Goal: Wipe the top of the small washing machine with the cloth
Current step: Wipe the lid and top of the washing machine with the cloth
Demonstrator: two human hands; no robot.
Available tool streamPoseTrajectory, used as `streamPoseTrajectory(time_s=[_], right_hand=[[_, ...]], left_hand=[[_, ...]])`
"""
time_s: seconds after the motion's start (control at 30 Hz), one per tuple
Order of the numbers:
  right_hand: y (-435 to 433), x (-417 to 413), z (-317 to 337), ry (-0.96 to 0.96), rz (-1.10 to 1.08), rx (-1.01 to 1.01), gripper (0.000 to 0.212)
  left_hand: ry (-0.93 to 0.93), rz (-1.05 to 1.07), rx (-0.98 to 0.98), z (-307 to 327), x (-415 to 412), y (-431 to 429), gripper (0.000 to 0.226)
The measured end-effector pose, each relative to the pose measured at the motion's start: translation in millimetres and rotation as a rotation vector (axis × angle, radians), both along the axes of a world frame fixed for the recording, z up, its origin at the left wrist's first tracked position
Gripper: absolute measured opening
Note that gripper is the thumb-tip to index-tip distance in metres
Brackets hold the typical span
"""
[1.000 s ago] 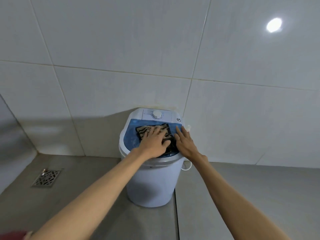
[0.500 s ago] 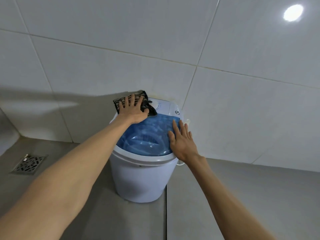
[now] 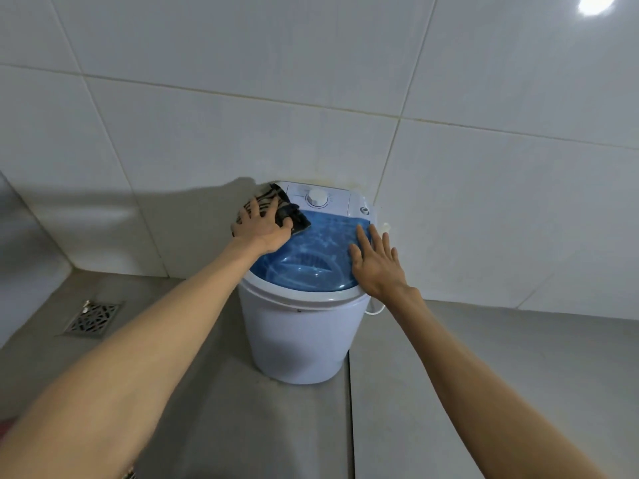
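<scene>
Pressing the striped cloth (image 3: 276, 210) flat against the far left edge of the small washing machine (image 3: 301, 326), the left hand (image 3: 264, 227) has its fingers (image 3: 249, 210) spread wide over the fabric, apparently so that the whole palm bears down on it for the wipe. The right hand (image 3: 377, 264) lies open and empty with fingers splayed on the right side of the blue lid (image 3: 311, 250), probably to steady the light tub, which stands on the floor against the tiled wall (image 3: 345, 98), its white dial (image 3: 317, 197) uncovered just beside the cloth.
</scene>
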State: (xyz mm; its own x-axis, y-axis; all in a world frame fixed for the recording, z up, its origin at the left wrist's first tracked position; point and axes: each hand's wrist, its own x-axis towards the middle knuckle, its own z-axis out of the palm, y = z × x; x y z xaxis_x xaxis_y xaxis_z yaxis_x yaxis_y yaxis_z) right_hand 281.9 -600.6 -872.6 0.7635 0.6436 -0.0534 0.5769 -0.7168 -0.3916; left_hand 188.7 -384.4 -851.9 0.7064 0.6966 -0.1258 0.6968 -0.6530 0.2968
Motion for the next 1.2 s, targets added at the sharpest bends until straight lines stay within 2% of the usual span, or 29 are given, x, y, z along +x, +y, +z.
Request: streamPoseTrajectory(time_s=[0.23, 0.37, 0.67, 0.87, 0.97, 1.03, 1.1, 1.13, 1.2], right_hand=[[-0.7, -4.3, 6.6, 0.046, -0.008, -0.017, 0.058], [-0.9, -2.5, 9.4, 0.071, -0.002, -0.045, 0.058], [-1.0, 1.5, 6.6, 0.102, 0.001, -0.025, 0.058], [-3.4, 4.3, 8.3, 0.113, 0.033, -0.046, 0.063], [-3.3, 7.3, 10.1, 0.11, 0.052, -0.08, 0.066], [-1.3, 14.2, 18.2, 0.109, 0.063, -0.106, 0.067], [3.5, 13.5, 33.8, 0.088, 0.006, -0.08, 0.057], [8.0, 10.4, 40.3, 0.05, -0.029, -0.045, 0.05], [19.9, -2.1, 50.4, -0.06, -0.043, 0.025, 0.051]], left_hand=[[-0.031, 0.099, 0.002, -7.2, -53.2, -52.0, 0.067], [-0.052, 0.067, 0.016, -14.6, -63.3, -77.5, 0.067], [-0.115, -0.244, 0.21, -21.7, -47.2, -113.5, 0.066], [-0.068, -0.387, 0.155, -15.0, -24.0, -118.3, 0.065], [-0.093, -0.451, 0.002, 0.3, -27.0, -107.9, 0.065], [-0.228, -0.439, -0.121, 11.7, -33.7, -92.0, 0.066], [-0.329, -0.373, -0.053, 19.4, -41.9, -70.9, 0.071], [-0.335, -0.319, 0.006, 20.0, -45.7, -58.1, 0.073], [-0.305, -0.188, 0.006, 15.8, -52.9, -32.6, 0.074]])
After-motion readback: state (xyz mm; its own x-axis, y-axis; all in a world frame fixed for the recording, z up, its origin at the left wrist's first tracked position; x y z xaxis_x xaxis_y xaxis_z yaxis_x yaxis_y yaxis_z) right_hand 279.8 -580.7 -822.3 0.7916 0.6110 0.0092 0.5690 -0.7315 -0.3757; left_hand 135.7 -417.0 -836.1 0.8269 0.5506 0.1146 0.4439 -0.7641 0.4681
